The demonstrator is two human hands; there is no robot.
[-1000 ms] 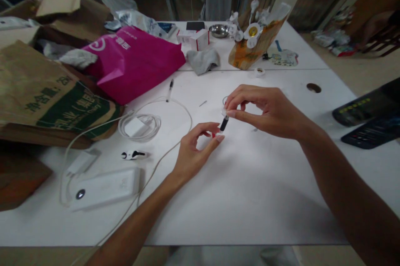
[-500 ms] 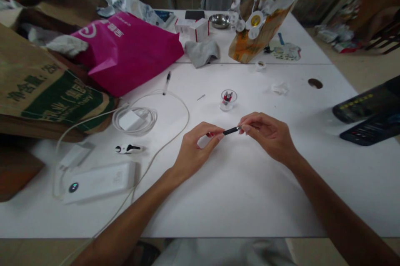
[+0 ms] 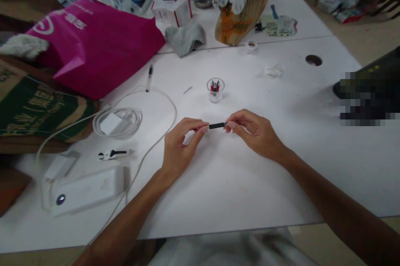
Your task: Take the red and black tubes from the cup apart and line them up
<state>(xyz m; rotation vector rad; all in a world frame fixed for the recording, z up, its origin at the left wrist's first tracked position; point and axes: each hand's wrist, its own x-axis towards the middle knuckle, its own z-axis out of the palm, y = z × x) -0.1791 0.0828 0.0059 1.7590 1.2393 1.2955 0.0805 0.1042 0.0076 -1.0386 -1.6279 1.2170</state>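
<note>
A short black rod [image 3: 216, 125] spans the gap between my two hands, nearly level above the white table. My left hand [image 3: 183, 143] pinches its left end between thumb and forefinger. At the other end, my right hand [image 3: 254, 133] pinches a small metallic tip. Just beyond the hands stands a clear cup [image 3: 215, 96] with several red and silver pieces [image 3: 215, 86] in it. A thin metal bit [image 3: 188, 90] lies left of the cup. Farther left is a pen [image 3: 149, 78].
On the left are a coiled cable [image 3: 137, 121], white-handled cutters [image 3: 114, 154], a power bank [image 3: 89, 191] and a pink bag [image 3: 103, 45]. At the back sit a grey cloth [image 3: 184, 39] and an orange-brown bag [image 3: 233, 28]. Dark objects [image 3: 371, 87] stand at the right.
The camera view has shifted, so the table things appear farther left and tilted. Both hands still hold the black rod, which now looks more level.
</note>
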